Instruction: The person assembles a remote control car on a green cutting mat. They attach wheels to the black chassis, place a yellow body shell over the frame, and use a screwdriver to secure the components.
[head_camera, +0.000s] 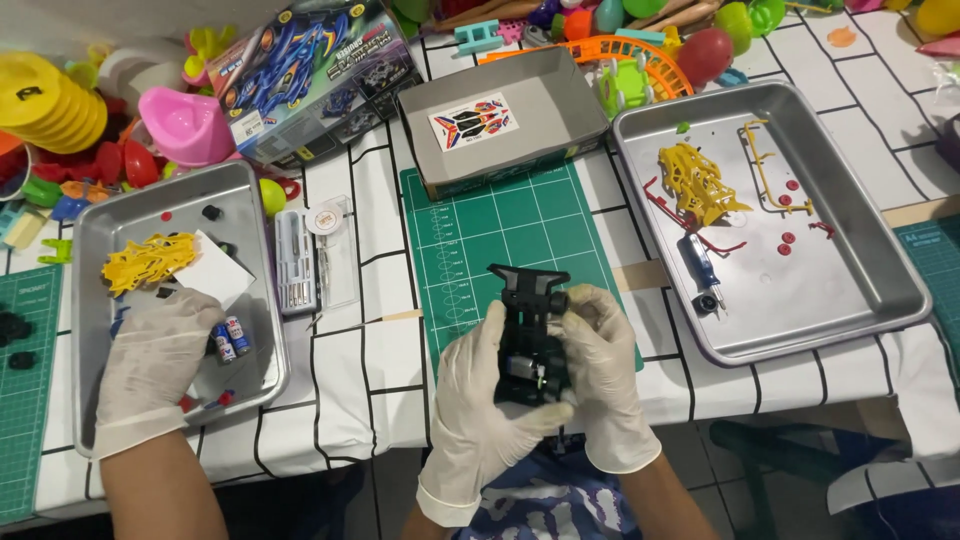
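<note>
Model car chassis held over the green cutting mat, partly assembled.

Left to right: a co-worker's gloved hand rests in the left tray beside yellow parts. The left hand and right hand close their fingers around the black chassis above the mat. Judging by the loose yellow and red pieces in the right tray, much fitting remains.

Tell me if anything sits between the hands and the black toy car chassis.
Nothing visible does. The left hand and right hand both already grip the black chassis directly, above the green cutting mat. Another person's gloved hand rests apart, in the left tray.
</note>
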